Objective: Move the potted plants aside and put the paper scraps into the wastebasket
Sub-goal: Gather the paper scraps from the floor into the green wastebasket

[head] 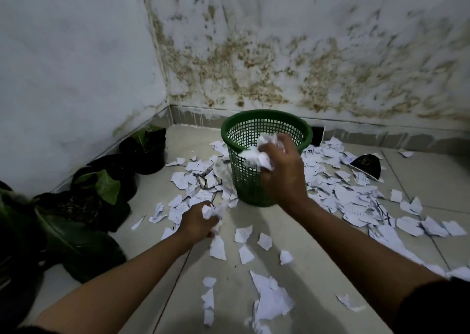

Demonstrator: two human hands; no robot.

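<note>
The plants [106,188] sit left of the bin [265,155]. Both hands hold scraps: the right hand [282,171] over the bin, the left hand [199,221] just before it. Many scraps [356,193] still lie around the bin.

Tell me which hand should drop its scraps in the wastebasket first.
Right. The right hand holds its wad of scraps at the wastebasket rim; the left hand grips scraps low on the floor.
</note>
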